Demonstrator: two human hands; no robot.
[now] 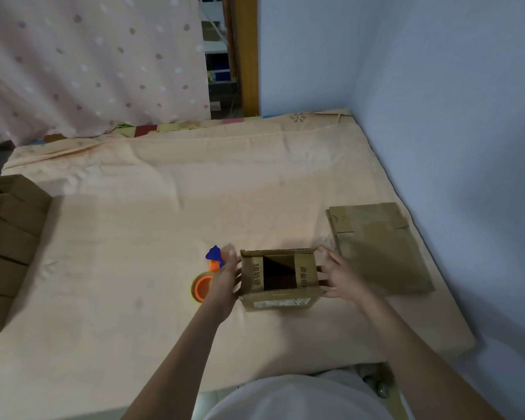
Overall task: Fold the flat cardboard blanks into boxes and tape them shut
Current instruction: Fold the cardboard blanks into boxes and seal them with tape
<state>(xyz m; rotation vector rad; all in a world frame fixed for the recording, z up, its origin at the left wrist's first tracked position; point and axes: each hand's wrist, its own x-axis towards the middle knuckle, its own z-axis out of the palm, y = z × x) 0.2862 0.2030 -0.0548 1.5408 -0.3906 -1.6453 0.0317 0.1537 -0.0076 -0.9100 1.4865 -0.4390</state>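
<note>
Cardboard box (280, 278) stands on the bed (152, 207) just right of centre, its top open with two short flaps folded in over a dark gap. Left hand (226, 275) lies flat against the box's 9 o'clock side, fingers straight, while the right hand (338, 275) grasps the 3 o'clock side with curled fingers. Flat blanks (379, 247) lie at 2 o'clock from the box, the tape dispenser (208, 275) (orange and blue) sits at 9 o'clock behind the left hand, and finished boxes (9, 237) crowd the far left edge.

Home bedroom: bed (194, 183) with peach sheet against blue wall (437, 86), pink dotted curtain (88, 62), wooden doorframe (247, 56).
</note>
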